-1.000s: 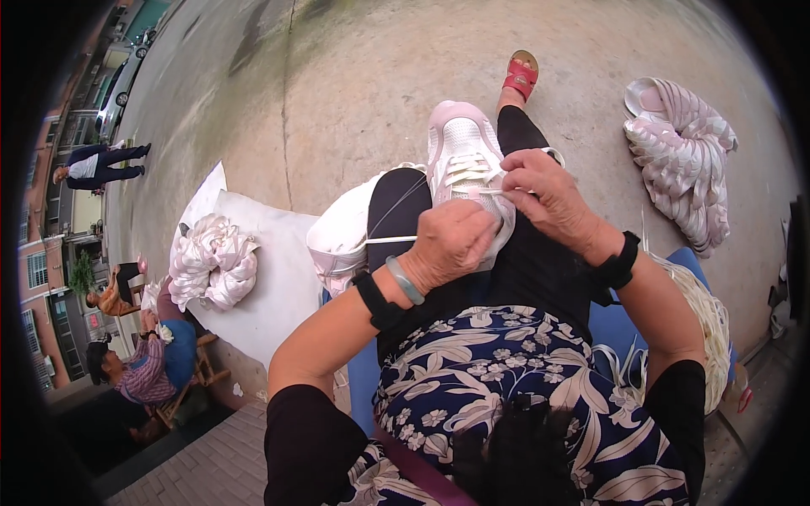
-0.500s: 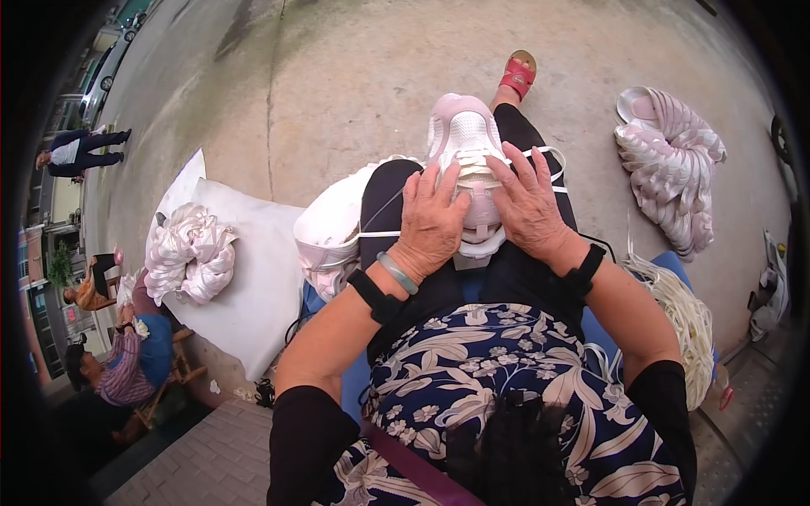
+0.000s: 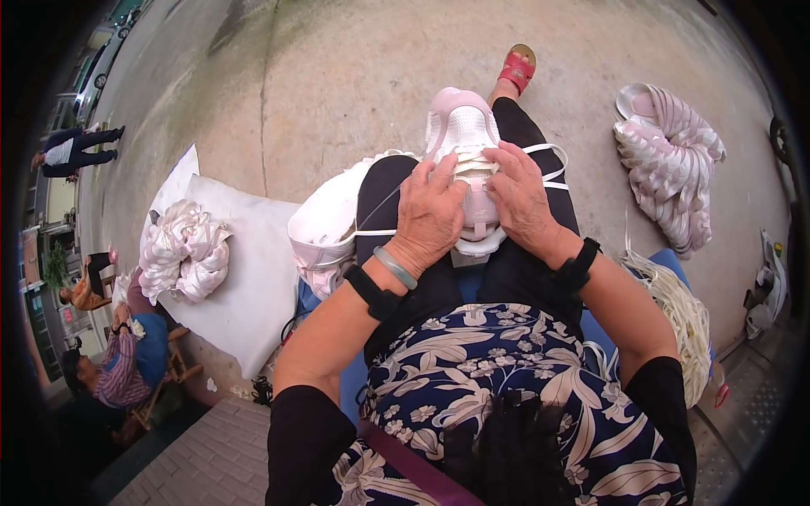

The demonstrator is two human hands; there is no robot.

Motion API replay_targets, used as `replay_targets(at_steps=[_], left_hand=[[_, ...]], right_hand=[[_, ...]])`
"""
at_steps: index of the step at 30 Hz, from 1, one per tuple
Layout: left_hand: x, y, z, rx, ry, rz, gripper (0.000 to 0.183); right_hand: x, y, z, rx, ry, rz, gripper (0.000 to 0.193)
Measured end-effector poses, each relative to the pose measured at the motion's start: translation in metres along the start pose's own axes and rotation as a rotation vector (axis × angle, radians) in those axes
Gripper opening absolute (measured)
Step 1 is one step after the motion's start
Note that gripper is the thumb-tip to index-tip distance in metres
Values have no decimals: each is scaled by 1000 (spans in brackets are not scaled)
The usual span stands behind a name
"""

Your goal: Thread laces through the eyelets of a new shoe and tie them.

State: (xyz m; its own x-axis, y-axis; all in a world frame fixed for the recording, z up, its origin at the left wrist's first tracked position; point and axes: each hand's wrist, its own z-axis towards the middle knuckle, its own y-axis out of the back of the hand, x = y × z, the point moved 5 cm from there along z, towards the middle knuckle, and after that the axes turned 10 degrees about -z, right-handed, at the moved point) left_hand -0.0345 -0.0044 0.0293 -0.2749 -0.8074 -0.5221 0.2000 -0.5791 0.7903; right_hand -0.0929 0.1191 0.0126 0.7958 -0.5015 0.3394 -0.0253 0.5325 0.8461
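Observation:
A pink and white sneaker rests between my thighs, toe pointing away from me. White shoelace runs through its lacing area, and loose ends stretch out over both thighs. From the left, my left hand has its bent fingers closed on the lacing, thumb beside the tongue. My right hand closes on the lace from the other side, its fingers curled more tightly. The fingertips partly cover the laces, so the exact grip is hard to see. Against my left thigh lies a white and pink shoe bundle.
Bundled pink-white shoe parts lie left on a white sheet; another bundle lies right on the concrete. A hank of white laces hangs at my right. A seated person works at the left; another stands farther off.
My right hand's fingers have drawn in and curled over the lacing. My left hand has shifted slightly and stays on the sneaker. The whole view has moved a little.

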Motion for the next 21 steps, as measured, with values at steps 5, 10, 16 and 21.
replay_targets(at_steps=[5,10,16,21], left_hand=[[4,-4,1,-15,20,-78,34],[5,-6,1,-8,11,-62,36],[3,-7,4,-5,46,-54,32],[5,-9,8,-47,48,-94,23]], right_hand=[[-3,-5,6,23,-56,133,14],[3,9,14,137,132,-158,10],[6,6,11,164,240,-314,11],[-2,-7,7,89,-8,-70,13]])
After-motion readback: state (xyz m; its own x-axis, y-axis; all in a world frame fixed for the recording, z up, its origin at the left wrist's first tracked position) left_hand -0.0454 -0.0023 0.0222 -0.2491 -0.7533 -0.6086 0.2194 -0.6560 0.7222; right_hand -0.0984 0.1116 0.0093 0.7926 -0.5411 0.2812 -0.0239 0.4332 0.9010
